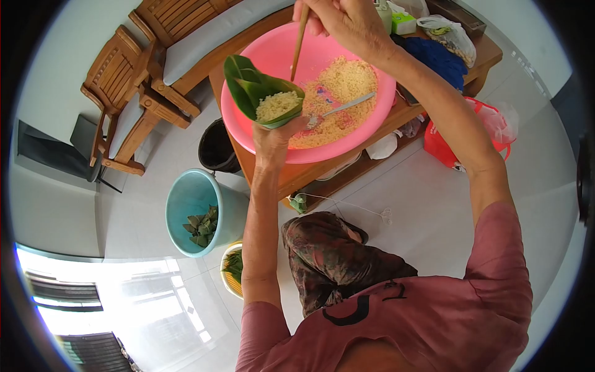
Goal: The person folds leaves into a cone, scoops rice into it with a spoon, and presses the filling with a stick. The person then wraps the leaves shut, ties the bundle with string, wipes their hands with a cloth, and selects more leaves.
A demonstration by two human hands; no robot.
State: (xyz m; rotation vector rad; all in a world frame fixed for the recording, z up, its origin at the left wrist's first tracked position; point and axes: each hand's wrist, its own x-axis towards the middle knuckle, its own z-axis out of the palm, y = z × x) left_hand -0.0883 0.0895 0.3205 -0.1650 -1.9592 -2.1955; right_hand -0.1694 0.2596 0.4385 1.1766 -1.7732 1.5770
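Two hands, one leaf cone, one stick, one spoon, one basin, one table, one bucket, one bin, one basket, one red bag.

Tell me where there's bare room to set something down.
The tiled floor is bare between the red bag and the patterned trousers, right of the white string, and between the turquoise bucket and the wooden armchair. Crowded: the table, with the pink basin, blue cloth and plastic bag; around the bucket, black bin and yellow basket.
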